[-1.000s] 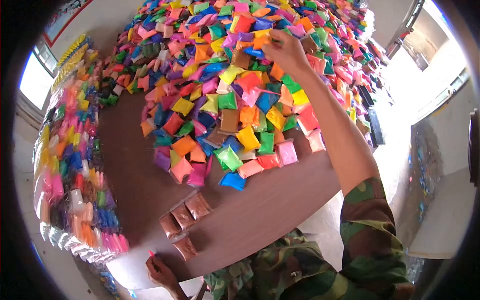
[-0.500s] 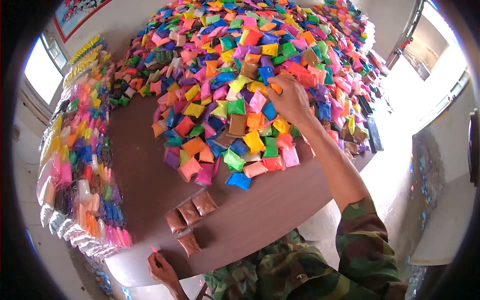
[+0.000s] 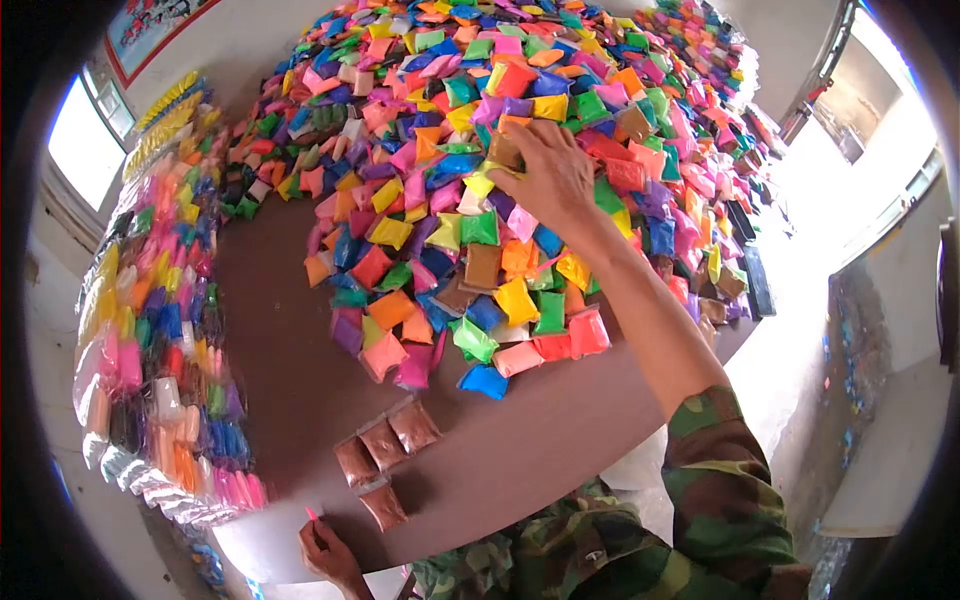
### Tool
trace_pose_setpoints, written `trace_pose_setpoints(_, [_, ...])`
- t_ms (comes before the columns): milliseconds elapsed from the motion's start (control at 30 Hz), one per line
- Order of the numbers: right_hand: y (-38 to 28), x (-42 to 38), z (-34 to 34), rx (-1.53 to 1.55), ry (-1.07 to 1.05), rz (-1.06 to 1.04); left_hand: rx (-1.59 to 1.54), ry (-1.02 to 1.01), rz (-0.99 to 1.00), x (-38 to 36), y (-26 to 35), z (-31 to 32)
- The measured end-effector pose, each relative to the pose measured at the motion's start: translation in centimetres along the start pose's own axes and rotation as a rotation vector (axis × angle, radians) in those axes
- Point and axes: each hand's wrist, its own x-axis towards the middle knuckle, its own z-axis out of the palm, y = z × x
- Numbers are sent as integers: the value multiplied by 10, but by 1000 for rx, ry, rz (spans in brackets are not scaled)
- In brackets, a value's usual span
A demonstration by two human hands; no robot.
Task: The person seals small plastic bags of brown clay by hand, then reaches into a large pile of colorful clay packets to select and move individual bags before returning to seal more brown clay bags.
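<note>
My right hand (image 3: 550, 175) reaches into a large heap of colourful small packets (image 3: 480, 230). Its thumb and fingers close around a brown packet (image 3: 504, 152) there, partly hidden by the hand. Low on the left, at the near table edge, my left hand (image 3: 328, 553) is closed with a small pink piece (image 3: 311, 513) sticking out of its fingers; what kind of thing it is I cannot make out. Between the heap and the left hand lie several brown packets: a row (image 3: 381, 444) with another packet (image 3: 383, 505) just below it.
Everything rests on a dark brown table (image 3: 290, 370). Along its left side stands a long stack of clear bags with coloured packets (image 3: 165, 340). A blue packet (image 3: 484, 381) lies at the heap's near edge. A black strip-like object (image 3: 757, 282) is at the right edge.
My right hand has moved left over the heap and closed on a brown packet. My left hand stays near the table edge with the pink piece. The view has shifted slightly.
</note>
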Motion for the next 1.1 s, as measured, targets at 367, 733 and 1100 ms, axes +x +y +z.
trace_pose_setpoints(367, [-20,-1,-24,363,127,214,-64,-50,-57,2,14,-6])
trace_pose_setpoints(733, [154,-181,-195,333,108,886,-42,-21,-7,0,1,-1])
trace_pose_setpoints(1100, [198,-257,-212,2,72,932,-16,-5,39,-2,-21,5])
